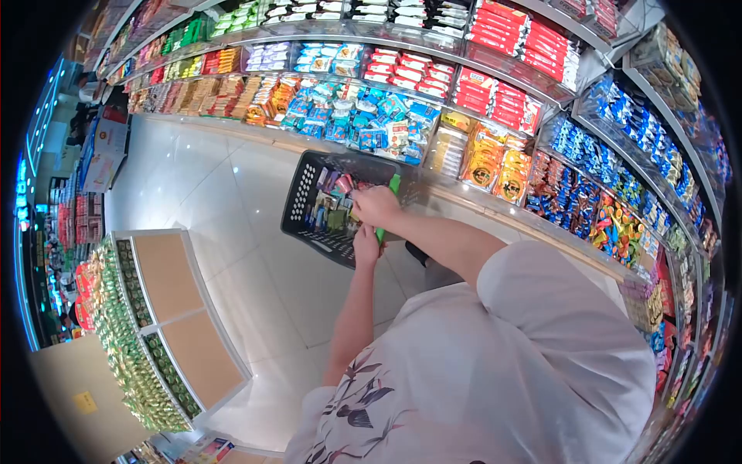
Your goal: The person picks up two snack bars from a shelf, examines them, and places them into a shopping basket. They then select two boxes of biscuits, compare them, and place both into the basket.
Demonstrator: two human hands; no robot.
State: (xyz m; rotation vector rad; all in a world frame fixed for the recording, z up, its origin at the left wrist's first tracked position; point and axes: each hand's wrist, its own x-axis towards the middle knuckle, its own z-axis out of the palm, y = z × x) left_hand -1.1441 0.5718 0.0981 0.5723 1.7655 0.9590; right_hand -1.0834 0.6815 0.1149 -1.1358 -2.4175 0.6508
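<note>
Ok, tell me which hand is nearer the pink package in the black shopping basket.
Right. The right hand is close beside the pink package, possibly touching it; the left hand is farther off, by the green handle.

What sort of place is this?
Probably a snack shop or supermarket: wood-edged tiered shelves of colourful plastic-wrapped packets, a black perforated plastic shopping basket, and a white-framed tan display stand piled with shiny green-gold packets.
</note>
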